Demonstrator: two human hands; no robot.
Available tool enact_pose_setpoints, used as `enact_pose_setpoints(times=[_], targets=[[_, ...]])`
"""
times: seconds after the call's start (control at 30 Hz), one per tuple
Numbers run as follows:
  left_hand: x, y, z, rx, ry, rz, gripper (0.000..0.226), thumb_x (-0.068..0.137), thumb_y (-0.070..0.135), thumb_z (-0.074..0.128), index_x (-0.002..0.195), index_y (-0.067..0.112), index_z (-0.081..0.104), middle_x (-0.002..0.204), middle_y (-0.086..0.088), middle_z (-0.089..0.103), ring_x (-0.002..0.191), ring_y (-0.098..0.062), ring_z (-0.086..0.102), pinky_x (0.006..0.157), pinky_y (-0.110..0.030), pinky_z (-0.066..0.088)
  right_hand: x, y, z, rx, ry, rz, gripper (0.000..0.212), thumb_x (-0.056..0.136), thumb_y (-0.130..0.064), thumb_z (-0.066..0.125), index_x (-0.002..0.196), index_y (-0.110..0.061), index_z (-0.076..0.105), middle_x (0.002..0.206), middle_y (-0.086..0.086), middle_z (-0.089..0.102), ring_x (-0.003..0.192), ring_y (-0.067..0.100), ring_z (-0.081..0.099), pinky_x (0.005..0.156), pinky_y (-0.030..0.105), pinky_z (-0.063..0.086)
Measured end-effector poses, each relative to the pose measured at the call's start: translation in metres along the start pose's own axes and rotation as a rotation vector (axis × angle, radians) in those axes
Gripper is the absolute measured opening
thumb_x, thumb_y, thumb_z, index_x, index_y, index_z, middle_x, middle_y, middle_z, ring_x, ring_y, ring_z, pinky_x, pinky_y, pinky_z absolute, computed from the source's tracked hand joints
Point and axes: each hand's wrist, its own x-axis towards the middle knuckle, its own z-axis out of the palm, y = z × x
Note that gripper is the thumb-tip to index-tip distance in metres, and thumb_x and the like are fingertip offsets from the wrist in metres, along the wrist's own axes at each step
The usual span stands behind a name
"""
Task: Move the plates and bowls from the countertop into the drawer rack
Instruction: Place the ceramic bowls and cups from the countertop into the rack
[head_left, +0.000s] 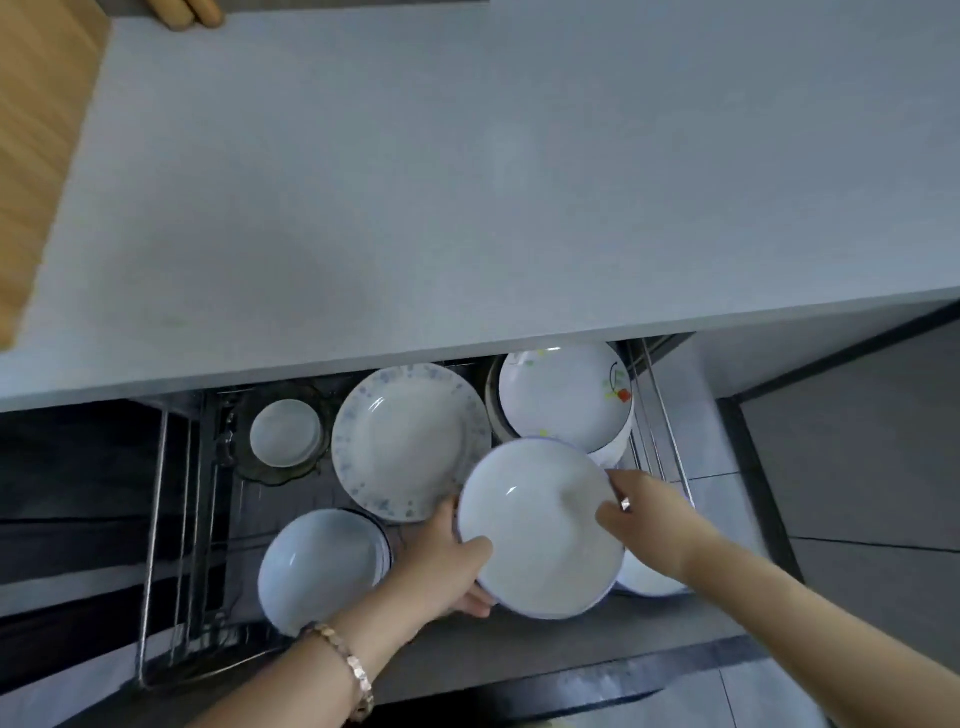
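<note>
Holding a white bowl (540, 530) above the front right part of the drawer rack (156, 545), both grips grasp its rim. The left grip (447, 566) clasps the near-left edge, thumb inside and fingers beneath. The right grip (649, 519) pinches the right edge, thumb inside. Whether the bowl rests on anything cannot be told.

Within the rack:
- mid-back: a blue-flowered plate (410, 436);
- back right: a plate with a red flower print (563, 395);
- back left: a small white dish (285, 432) on a dark glass dish (249, 467);
- front left: a stack of pale blue bowls (317, 566);
- front right: another white dish (649, 584), partly hidden under the held bowl.

The grey bench (467, 182) overhangs the rack's back.
</note>
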Motion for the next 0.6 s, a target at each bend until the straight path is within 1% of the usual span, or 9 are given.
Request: enact_pose_setpoints(times=[0.03,0.07,0.17,0.27,0.3,0.4,0.47,0.53,0.6], targets=[[0.01,-0.01,0.012,0.008,0.0,-0.023,0.051,0.089,0.005,0.038,0.136,0.022,0.032,0.108,-0.01,0.061,0.062,-0.024,0.066,0.06,-0.037,0.06,0.004,0.011,0.009,-0.015,-0.012,0.014,0.018,0.086,-0.011,0.046,0.068,-0.012,0.05,0.072,0.006,0.056,0.078,0.03,0.05,0.06,0.023,0.039],[0.02,-0.019,0.02,0.019,0.005,-0.04,0.052,0.089,0.005,0.037,0.138,0.021,0.032,0.112,-0.01,0.059,0.064,-0.022,0.065,0.064,-0.039,0.06,0.009,0.02,0.019,-0.022,-0.024,0.018,0.027,0.087,-0.011,0.046,0.062,-0.019,0.041,0.07,0.004,0.051,0.077,0.026,0.046,0.058,0.026,0.034],[0.044,-0.038,0.034,0.052,0.043,-0.092,0.051,0.09,0.005,0.039,0.139,0.018,0.032,0.123,-0.008,0.051,0.086,-0.027,0.064,0.072,-0.043,0.061,0.028,0.037,0.043,-0.006,-0.065,0.046,0.036,0.088,-0.01,0.044,0.059,-0.026,0.03,0.084,0.009,0.046,0.079,0.025,0.042,0.067,0.026,0.03],[0.058,-0.048,0.039,0.109,0.066,-0.127,0.05,0.091,0.006,0.042,0.139,0.015,0.032,0.134,-0.011,0.047,0.103,-0.029,0.056,0.073,-0.042,0.061,0.042,0.044,0.059,0.001,-0.096,0.078,0.014,0.089,-0.008,0.043,0.077,-0.013,0.047,0.09,0.011,0.044,0.08,0.025,0.043,0.069,0.026,0.033],[0.062,-0.051,0.04,0.14,0.073,-0.125,0.049,0.091,0.006,0.042,0.139,0.014,0.033,0.134,-0.012,0.047,0.104,-0.029,0.056,0.069,-0.039,0.061,0.045,0.047,0.063,0.001,-0.108,0.075,0.008,0.089,-0.008,0.043,0.084,-0.013,0.046,0.09,0.012,0.045,0.081,0.024,0.043,0.07,0.025,0.033],[0.071,-0.057,0.042,0.244,0.08,-0.1,0.047,0.091,0.006,0.045,0.137,0.01,0.037,0.13,-0.013,0.051,0.09,-0.022,0.055,0.052,-0.026,0.059,0.053,0.053,0.071,-0.008,-0.117,0.073,0.004,0.089,-0.009,0.044,0.088,-0.012,0.046,0.09,0.015,0.049,0.081,0.025,0.045,0.07,0.025,0.034],[0.073,-0.058,0.043,0.331,0.107,-0.066,0.046,0.09,0.007,0.047,0.136,0.007,0.04,0.121,-0.013,0.055,0.079,-0.017,0.055,0.039,-0.015,0.05,0.057,0.057,0.075,-0.042,-0.1,0.085,0.018,0.089,-0.011,0.044,0.1,-0.006,0.057,0.099,0.02,0.058,0.086,0.031,0.052,0.073,0.029,0.04],[0.072,-0.057,0.044,0.411,0.147,-0.037,0.042,0.09,0.007,0.047,0.132,0.003,0.043,0.1,-0.01,0.057,0.06,-0.01,0.054,0.031,-0.008,0.038,0.059,0.057,0.076,-0.088,-0.082,0.096,0.03,0.089,-0.013,0.044,0.113,-0.005,0.058,0.11,0.02,0.062,0.098,0.035,0.058,0.08,0.033,0.046],[0.069,-0.054,0.046,0.486,0.167,-0.042,0.041,0.09,0.008,0.046,0.13,0.0,0.045,0.077,-0.003,0.054,0.046,-0.005,0.05,0.029,-0.008,0.035,0.056,0.054,0.076,-0.156,-0.066,0.101,0.035,0.09,-0.016,0.042,0.123,-0.009,0.053,0.114,0.018,0.063,0.103,0.034,0.06,0.083,0.033,0.048]])
